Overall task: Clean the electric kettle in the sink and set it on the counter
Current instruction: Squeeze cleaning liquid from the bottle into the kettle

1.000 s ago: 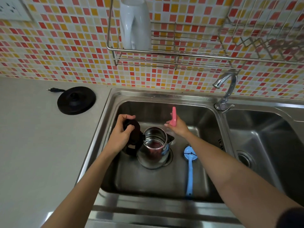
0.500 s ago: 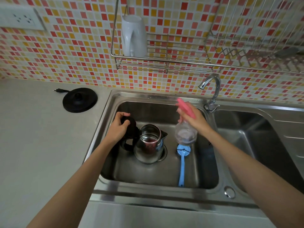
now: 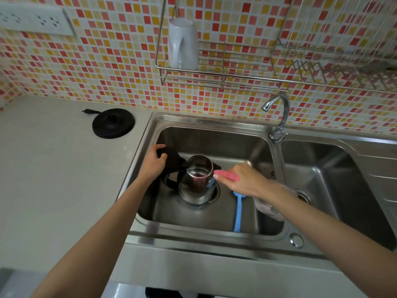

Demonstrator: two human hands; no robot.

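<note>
A steel electric kettle [image 3: 196, 186] stands upright over the drain in the left sink basin [image 3: 214, 136], its black lid swung open to the left. My left hand [image 3: 153, 163] grips the open lid and the handle top. My right hand [image 3: 241, 179] holds a clear bottle with a pink cap [image 3: 226, 176], tipped on its side so the pink tip points at the kettle's open mouth. The bottle's clear body [image 3: 268, 203] shows under my right wrist. The kettle's black base [image 3: 113, 123] lies on the grey counter [image 3: 53, 179] to the left.
A blue long-handled brush [image 3: 237, 211] lies in the basin right of the kettle. The tap [image 3: 279, 117] stands between the two basins. Above hang a wire rack [image 3: 217, 74] with a white cup [image 3: 182, 44] and a dish rack at right.
My right hand has brought the bottle down and leftward, tipping it from upright onto its side toward the kettle's mouth. My left hand stays on the lid.
</note>
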